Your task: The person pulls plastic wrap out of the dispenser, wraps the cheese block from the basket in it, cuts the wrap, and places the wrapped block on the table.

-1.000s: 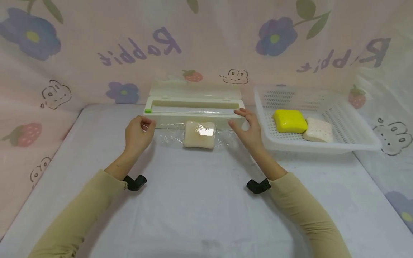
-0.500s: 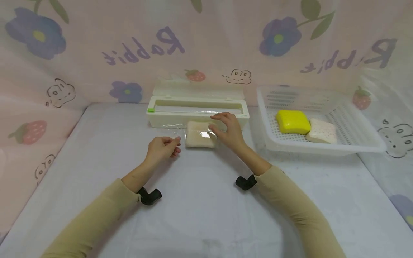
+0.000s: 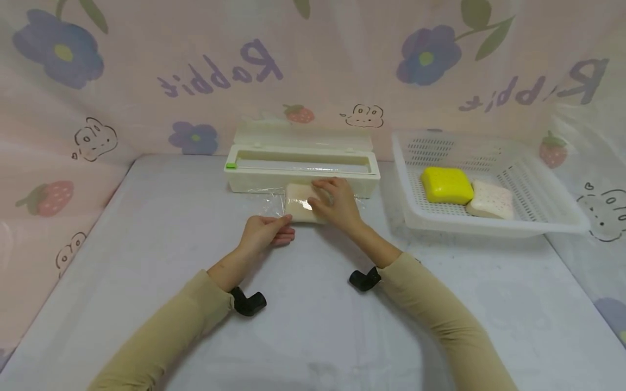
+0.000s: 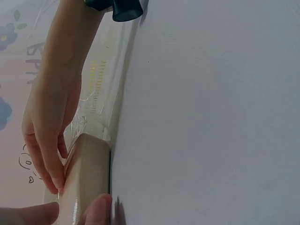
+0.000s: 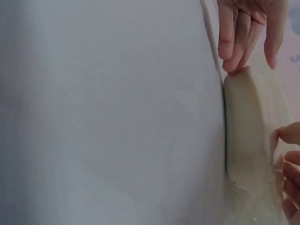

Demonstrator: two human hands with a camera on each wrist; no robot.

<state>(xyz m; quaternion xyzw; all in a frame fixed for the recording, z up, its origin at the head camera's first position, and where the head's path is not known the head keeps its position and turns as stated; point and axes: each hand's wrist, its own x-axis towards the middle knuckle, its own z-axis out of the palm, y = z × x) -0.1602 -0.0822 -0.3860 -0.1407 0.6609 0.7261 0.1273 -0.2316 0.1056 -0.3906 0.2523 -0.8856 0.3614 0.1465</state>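
"Cloth point(image 3: 313, 320), white, nearest item on my feed. Next entry?"

"Black mounts, two, one at each wrist: left mount point(image 3: 249, 303), right mount point(image 3: 364, 279). I judge they could knock together if the forearms cross."

"Hands?"

"Left hand point(image 3: 266, 231): fingertips at the near left corner of the cream block point(image 3: 296, 205); whether they pinch film or merely touch, I cannot tell. Right hand point(image 3: 339, 205): relaxed, clenching nothing, thumb and fingertips on the block's top."

"That block, and its faults?"

"One, flat on the cloth between the hands, clear film point(image 3: 270, 203) about it, loose at left and right. As I judge it, the film could bunch or tear if one side is pulled harder than the other; the block could skid if pressed off-centre."

"Beyond it?"

"Cream box point(image 3: 266, 181), lid point(image 3: 303, 138) raised, just behind the block; touching or apart, I cannot tell. A forward shove could bump it. White basket point(image 3: 499, 227), at right, holding a yellow block point(image 3: 446, 185) and a speckled block point(image 3: 490, 200); its rim bounds rightward travel."

"Room?"

"Broadest towards me, between the forearms, then leftward to the cloth's slanting edge. Tightest ahead: box first, printed sheet point(image 3: 323, 54) behind."
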